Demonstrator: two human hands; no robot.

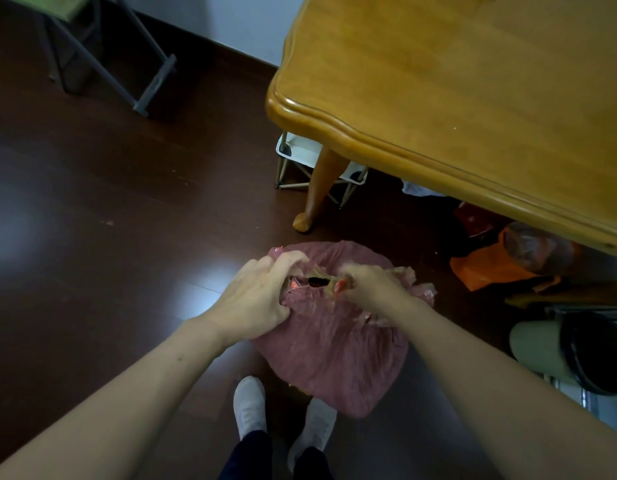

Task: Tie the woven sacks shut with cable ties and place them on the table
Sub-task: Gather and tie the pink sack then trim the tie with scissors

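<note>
both left hand [255,299] and right hand [369,289] clutch the sack [334,358] by its mouth, fingers curled. it gapes between them; a slack grip could spill it.

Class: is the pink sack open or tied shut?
Open: a dark gap shows in the sack between left hand and right hand; no tie visible.

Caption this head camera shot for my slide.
Left hand and right hand grip the mouth of the pink sack, beside the wooden table.
</note>
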